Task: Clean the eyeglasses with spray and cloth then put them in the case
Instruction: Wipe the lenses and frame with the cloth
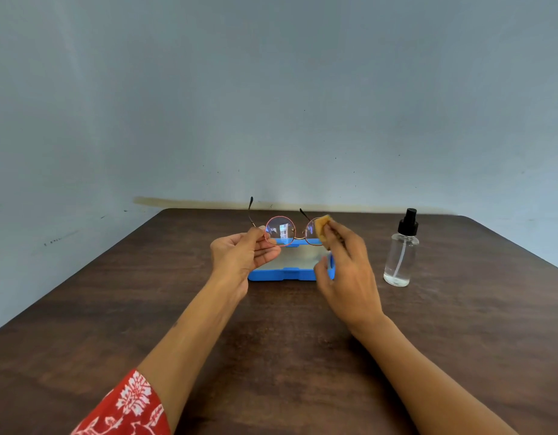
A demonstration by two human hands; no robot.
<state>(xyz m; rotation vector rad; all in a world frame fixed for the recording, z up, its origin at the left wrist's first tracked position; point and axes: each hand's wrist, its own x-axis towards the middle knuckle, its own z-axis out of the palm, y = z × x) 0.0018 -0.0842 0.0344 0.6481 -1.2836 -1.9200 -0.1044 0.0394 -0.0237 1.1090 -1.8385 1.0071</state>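
Two bare hands are up over a dark brown wooden table (302, 356). The left hand (240, 254) holds a pair of round eyeglasses (280, 231) by the edge of one lens, with the thumb and fingers pinched on the thin pink-red rim. The eyeglasses are in the air, above the table — not resting on anything. Their two thin arms are open and point away from the person, toward the wall (271, 89).

The right hand (346, 271) pinches a small folded yellow cloth (322, 227) between its fingertips. The cloth is pressed on the other lens, so that lens is mostly hidden. The first lens is clear and shows a small bright reflection.

Under the hands sits a blue case (282, 274), lying open on the table. It has a pale gray inside. The eyeglasses are just above its far edge, and the right hand covers its right end.

A clear spray bottle (400, 252) with a black top stands upright on the table, off to the right of the case and apart from it. No hand touches it. It looks mostly clear, with a thin tube inside.

A red sleeve (127, 409) with white flowers shows on the left arm — low in the view.
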